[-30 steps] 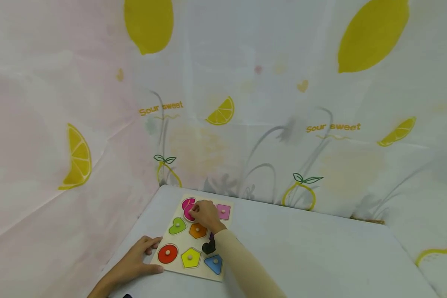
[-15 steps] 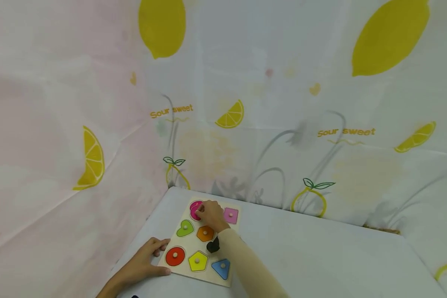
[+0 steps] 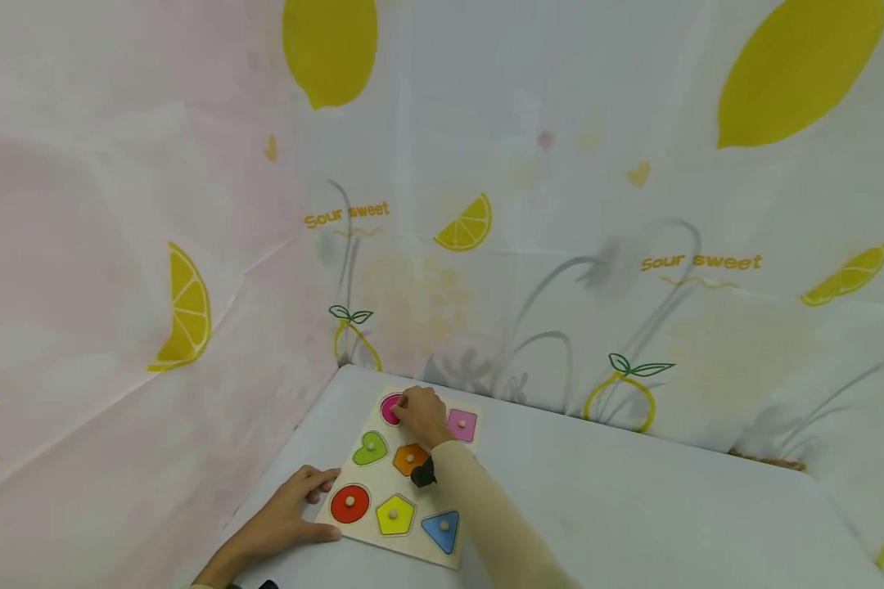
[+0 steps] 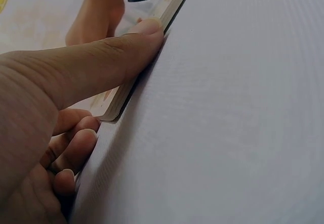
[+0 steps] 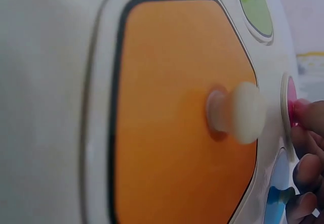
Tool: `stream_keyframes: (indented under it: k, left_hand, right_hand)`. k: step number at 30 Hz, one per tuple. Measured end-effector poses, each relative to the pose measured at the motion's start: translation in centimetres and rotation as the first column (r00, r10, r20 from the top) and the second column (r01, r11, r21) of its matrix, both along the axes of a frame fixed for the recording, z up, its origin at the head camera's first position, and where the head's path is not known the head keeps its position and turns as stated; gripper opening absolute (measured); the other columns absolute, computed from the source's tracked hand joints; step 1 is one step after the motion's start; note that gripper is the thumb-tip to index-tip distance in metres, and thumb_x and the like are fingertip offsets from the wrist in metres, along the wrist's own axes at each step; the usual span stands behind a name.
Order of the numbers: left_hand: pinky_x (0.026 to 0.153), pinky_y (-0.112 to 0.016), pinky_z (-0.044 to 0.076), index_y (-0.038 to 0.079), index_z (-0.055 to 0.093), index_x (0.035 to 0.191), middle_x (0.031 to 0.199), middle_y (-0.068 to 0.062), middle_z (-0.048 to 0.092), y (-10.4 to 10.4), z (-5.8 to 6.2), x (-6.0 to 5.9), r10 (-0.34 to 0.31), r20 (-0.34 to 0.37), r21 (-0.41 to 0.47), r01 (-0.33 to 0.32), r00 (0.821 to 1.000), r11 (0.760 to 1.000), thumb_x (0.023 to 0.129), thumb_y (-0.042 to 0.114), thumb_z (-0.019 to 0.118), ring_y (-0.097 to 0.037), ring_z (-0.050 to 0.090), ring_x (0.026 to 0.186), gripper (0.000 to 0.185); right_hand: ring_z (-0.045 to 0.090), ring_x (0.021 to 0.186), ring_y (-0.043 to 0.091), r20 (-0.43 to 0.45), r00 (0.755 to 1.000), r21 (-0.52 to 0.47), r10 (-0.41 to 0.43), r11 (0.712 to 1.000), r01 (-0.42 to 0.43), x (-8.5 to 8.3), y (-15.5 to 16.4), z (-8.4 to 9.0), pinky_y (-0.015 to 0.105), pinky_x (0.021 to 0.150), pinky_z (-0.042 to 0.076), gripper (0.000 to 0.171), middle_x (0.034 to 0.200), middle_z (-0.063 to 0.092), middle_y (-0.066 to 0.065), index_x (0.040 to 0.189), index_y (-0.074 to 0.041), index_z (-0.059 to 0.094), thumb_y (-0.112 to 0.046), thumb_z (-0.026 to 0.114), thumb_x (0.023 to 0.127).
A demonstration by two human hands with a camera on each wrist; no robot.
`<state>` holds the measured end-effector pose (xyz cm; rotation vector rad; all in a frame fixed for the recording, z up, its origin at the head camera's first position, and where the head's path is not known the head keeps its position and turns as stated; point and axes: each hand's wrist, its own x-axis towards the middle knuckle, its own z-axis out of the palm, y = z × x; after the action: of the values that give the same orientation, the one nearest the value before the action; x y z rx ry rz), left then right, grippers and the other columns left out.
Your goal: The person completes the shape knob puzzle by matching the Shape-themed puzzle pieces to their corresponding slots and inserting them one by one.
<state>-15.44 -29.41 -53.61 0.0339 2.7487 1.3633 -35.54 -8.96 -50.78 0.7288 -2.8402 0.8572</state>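
Note:
A pale wooden peg puzzle board (image 3: 378, 484) lies on the white table. My right hand (image 3: 421, 415) pinches the knob of a magenta puzzle piece (image 3: 390, 409) at the board's far left, where the piece lies over its round slot. In the right wrist view an orange hexagon piece (image 5: 172, 107) with a cream knob fills the foreground. My left hand (image 3: 287, 511) holds the near left corner of the board. Its thumb (image 4: 116, 54) lies along the front edge, with the other fingers curled at the left side.
Other knobbed pieces sit in the board: a green heart (image 3: 368, 450), red circle (image 3: 349, 507), yellow pentagon (image 3: 395, 523), blue triangle (image 3: 445, 536) and pink square (image 3: 462, 429). White table (image 3: 619, 507) stretches to the right. A lemon-print cloth (image 3: 560, 196) hangs behind.
The magenta piece, earlier overlapping its slot off-centre, now lines up with it as my right hand shifts it slightly. The left hand stays at the corner. The head view has turned slightly left.

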Motion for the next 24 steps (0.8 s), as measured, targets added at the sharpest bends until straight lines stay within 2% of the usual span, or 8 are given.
stream_keyframes:
  k: [5,12,24]
  left_hand:
    - [0.084,-0.028,0.04,0.005,0.057,0.145,0.106,-0.003,0.047,-0.1,-0.1,0.0,-0.005,0.013,-0.001,0.005,1.0,1.0,0.065,0.037,0.098,-0.022,0.044,0.102,0.096]
    - [0.082,-0.027,0.041,0.005,0.057,0.145,0.105,-0.003,0.047,0.0,0.0,-0.1,-0.01,-0.001,-0.009,0.01,1.0,1.0,0.066,0.037,0.097,-0.022,0.044,0.101,0.094]
    - [0.082,-0.03,0.039,0.006,0.057,0.145,0.105,-0.003,0.046,0.1,0.1,-0.1,0.015,0.023,-0.013,-0.015,1.0,1.0,0.064,0.04,0.098,-0.022,0.044,0.101,0.097]
  right_hand:
    - [0.053,0.065,0.009,0.013,1.0,0.0,-0.004,1.0,0.004,-0.3,-0.2,0.2,0.024,0.061,0.047,0.015,0.077,0.066,-0.006,0.087,-0.012,0.077,-0.025,0.076,0.094]
    - [0.056,0.067,0.01,-0.045,0.999,0.04,-0.001,0.999,0.002,-0.7,-0.5,0.4,0.028,0.063,0.05,0.015,0.079,0.068,-0.004,0.086,-0.012,0.077,-0.025,0.076,0.094]
    - [0.055,0.066,0.01,-0.027,0.999,0.059,0.034,0.998,-0.032,-1.2,-0.8,0.3,0.028,0.064,0.05,0.016,0.077,0.067,-0.005,0.085,-0.014,0.077,-0.027,0.075,0.095]
